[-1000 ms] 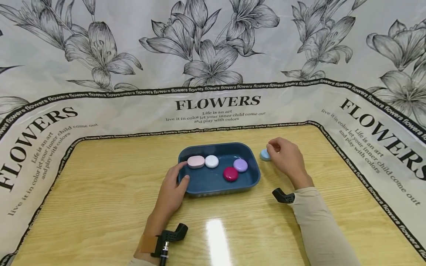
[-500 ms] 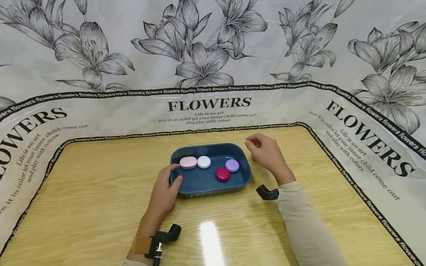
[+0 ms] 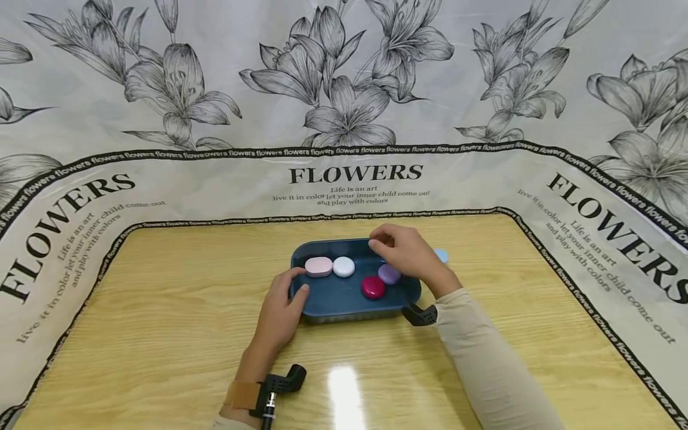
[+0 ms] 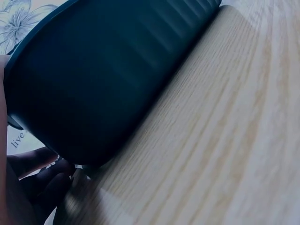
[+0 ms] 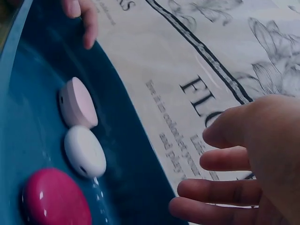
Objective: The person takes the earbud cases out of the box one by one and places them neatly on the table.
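Note:
My left hand (image 3: 280, 304) grips the left end of a dark blue tray (image 3: 344, 311), fingers around its rim. In the right wrist view, fingertips (image 5: 89, 33) of that hand reach over the tray's far end. Inside lie a pink oval piece (image 3: 319, 267), a white round piece (image 3: 344, 267), a magenta round piece (image 3: 372, 288) and a purple round piece (image 3: 389, 274), partly covered by my right hand (image 3: 411, 254). That hand hovers over the tray's back right corner, fingers loosely bent and apart, with nothing between them. A light blue piece (image 3: 441, 255) lies right of the tray, partly hidden behind it.
A pale wooden table (image 3: 177, 334) carries the tray. White flower-printed sheeting (image 3: 355, 119) stands along the back and both sides. Black camera mounts (image 3: 282, 382) sit at the wrists, the right one near the tray's front right corner.
My right hand has left the light blue piece and moved left, over the tray's back right corner. The blue piece stays on the table. My left hand keeps its hold on the tray.

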Demonstrator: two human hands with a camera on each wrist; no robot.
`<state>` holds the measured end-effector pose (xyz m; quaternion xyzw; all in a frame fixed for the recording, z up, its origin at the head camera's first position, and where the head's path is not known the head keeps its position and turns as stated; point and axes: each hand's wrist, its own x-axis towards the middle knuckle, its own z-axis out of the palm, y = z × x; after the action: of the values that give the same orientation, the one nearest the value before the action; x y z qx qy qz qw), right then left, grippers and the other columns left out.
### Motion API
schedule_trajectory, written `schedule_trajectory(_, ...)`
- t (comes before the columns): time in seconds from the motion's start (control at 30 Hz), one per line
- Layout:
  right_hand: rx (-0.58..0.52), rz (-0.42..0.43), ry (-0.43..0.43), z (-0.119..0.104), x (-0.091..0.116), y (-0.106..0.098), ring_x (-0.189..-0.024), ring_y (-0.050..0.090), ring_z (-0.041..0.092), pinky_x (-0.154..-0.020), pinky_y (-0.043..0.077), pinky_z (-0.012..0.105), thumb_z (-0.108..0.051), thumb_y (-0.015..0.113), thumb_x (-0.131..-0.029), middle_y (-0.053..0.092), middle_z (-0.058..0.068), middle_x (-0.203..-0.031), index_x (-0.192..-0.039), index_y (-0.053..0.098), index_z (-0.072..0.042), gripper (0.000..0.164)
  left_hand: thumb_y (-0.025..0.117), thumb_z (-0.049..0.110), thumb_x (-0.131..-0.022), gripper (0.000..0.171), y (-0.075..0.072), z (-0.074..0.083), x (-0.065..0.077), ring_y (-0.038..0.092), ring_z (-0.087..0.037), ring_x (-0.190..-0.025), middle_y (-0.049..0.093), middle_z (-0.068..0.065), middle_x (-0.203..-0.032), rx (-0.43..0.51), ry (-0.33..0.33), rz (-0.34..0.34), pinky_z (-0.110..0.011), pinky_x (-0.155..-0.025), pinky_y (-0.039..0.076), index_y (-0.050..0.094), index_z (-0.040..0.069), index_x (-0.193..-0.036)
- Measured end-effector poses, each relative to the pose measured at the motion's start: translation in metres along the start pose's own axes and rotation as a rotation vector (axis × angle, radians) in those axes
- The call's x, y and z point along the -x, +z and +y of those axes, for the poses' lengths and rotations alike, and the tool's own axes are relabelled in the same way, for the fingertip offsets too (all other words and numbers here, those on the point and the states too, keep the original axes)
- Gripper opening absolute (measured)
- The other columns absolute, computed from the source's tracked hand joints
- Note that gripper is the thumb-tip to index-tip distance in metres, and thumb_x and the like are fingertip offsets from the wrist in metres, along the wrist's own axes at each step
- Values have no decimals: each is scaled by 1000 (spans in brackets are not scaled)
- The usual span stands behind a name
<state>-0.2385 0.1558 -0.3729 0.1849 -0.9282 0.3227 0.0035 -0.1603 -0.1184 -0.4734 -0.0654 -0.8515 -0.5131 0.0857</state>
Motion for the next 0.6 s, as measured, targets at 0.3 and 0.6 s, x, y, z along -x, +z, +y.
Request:
schedule_trajectory(0.3, 33, -117, -69, -22, -12, 8, -100, 65, 23, -88, 51, 44, -30, 59, -101, 70, 6, -109, -125, 66, -6, 35, 53, 29, -104, 39, 2, -2, 1, 40, -25, -140, 47, -8, -146, 12, 7, -17, -52, -113, 32, 55, 18, -141)
schedule_trajectory(0.6, 56, -228, -151, -32, -25, 25, -97, 65, 15, -83, 53, 36, -30, 60, -101, 70, 2, -107, -127, 66, -5, 36, 55, 26, -102, 31, -2, -2, 1, 44, -26, -136, 50, -9, -140, 4, 25, 4, -52, -110, 36, 59, 17, -132)
